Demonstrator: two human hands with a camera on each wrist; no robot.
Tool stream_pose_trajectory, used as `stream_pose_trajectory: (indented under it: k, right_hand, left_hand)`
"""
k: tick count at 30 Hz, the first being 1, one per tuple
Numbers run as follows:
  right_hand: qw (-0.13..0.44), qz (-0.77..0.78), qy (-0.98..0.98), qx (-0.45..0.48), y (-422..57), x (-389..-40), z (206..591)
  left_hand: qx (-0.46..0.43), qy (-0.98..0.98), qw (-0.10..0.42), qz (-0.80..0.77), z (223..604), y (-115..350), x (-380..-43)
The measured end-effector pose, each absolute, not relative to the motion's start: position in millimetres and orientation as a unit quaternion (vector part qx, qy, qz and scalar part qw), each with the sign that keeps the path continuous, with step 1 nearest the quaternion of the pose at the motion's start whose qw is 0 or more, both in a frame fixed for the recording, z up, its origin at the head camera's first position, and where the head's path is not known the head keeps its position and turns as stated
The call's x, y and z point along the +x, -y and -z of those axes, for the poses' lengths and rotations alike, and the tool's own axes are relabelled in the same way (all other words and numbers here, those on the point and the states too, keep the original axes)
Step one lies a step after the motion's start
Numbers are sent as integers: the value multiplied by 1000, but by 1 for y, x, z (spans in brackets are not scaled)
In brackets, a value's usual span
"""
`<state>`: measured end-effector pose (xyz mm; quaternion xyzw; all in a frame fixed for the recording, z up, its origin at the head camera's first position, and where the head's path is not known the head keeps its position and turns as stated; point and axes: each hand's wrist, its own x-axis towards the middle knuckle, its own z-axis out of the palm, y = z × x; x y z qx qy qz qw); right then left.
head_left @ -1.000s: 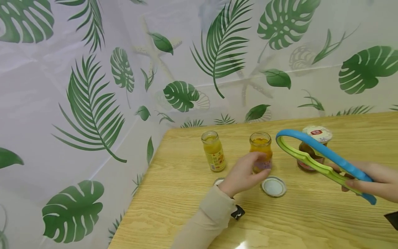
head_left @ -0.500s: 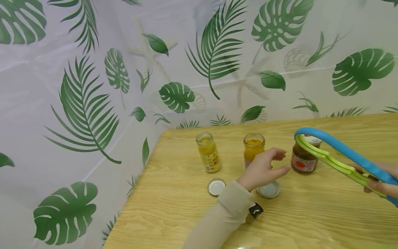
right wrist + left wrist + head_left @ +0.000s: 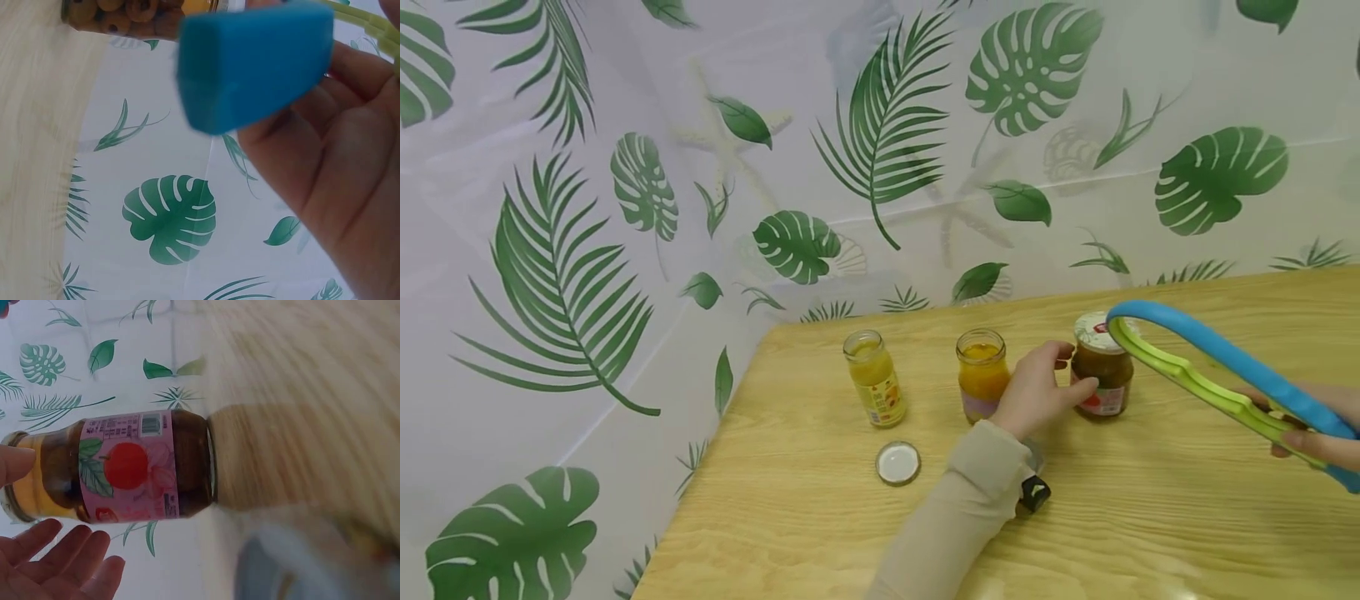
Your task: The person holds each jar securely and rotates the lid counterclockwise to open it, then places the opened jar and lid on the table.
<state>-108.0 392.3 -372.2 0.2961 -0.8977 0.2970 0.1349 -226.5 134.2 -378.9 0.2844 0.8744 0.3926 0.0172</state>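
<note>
A lidded glass jar [image 3: 1108,375] of dark contents stands upright on the table, with a pink label bearing a red fruit picture [image 3: 127,465]. My left hand [image 3: 1036,390] reaches around its left side, thumb in front and fingers behind. In the left wrist view the thumb overlaps the neck while the other fingers are spread below it, loosely bent. My right hand [image 3: 1333,450] grips the handle end of a blue and green jar opener [image 3: 1225,351], held above the table. The opener's loop points left and overlaps the jar's lid edge in the head view.
An open jar of orange contents [image 3: 983,379] stands just left of my left hand. Farther left is an open yellow jar [image 3: 880,392], with a lid [image 3: 898,462] lying before it. Another lid [image 3: 1034,457] is mostly hidden by my left wrist. A leaf-patterned sheet [image 3: 880,208] hangs behind.
My left hand has left the orange jar and moved right to the lidded jar. My right hand has shifted right with the jar opener. The head view has turned right.
</note>
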Motion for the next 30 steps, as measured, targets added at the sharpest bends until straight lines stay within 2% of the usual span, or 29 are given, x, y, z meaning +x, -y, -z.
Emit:
stream_pose_trajectory:
  k: [5,8,12,22,24,30]
  right_hand:
    - [131,-241,921,275,-400,-104,368]
    - [103,-222,934,259,-399,-101,361]
    - [64,-238,931,269,-397,-100,353]
    - [9,-288,919,270,-391,-97,340]
    - [16,-298,913,277,-392,-97,339]
    - [93,-281,916,273,-389,-91,340]
  left_hand:
    - [262,-875,3,-407,375,-151,-225]
    - [248,-871,-2,-424,375,-157,-226]
    - [232,-859,4,-457,377,-163,-227]
    - [241,-824,21,-513,387,-171,-232]
    - [249,-820,21,-515,388,-170,-232]
    - [259,-830,44,-492,385,-165,-228]
